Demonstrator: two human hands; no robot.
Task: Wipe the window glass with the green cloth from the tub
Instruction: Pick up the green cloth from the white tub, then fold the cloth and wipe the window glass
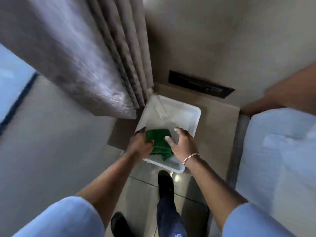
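No brand, label or lettering can be read anywhere in this blurred, wide-angle view from above. A square tub (186, 106) of cloudy, translucent white plastic with rounded corners sits on a flat sheet of brown cardboard (220, 115) laid on the floor, close against the foot of the curtain (95, 62), a heavy grey fabric hanging in deep vertical folds with a faint sheen. The green cloth (159, 142) is a soft, nubby, deep-green textile, folded and bunched, held over the near half of the tub. The left hand (141, 144) is closed around the cloth's left edge, fingers curled over the top and thumb pressed into the fabric. The right hand (183, 144) is spread open with fingers splayed just beside the cloth's right side; the thumb touches or nearly touches the fabric, but it does not have hold of it. A gold chain-link bracelet (190, 158) circles the right wrist. Both forearms are bare below light blue short sleeves (253, 223). On the wall behind the tub is a dark rectangular vent (201, 86) with slats. The floor is glossy grey tile (142, 190) with dark grout lines, and two black shoes (165, 183) and a dark blue trouser leg (166, 216) show below. A strip of pale blue window glass (12, 79) with a dark frame lies at the far left, well apart from the cloth.
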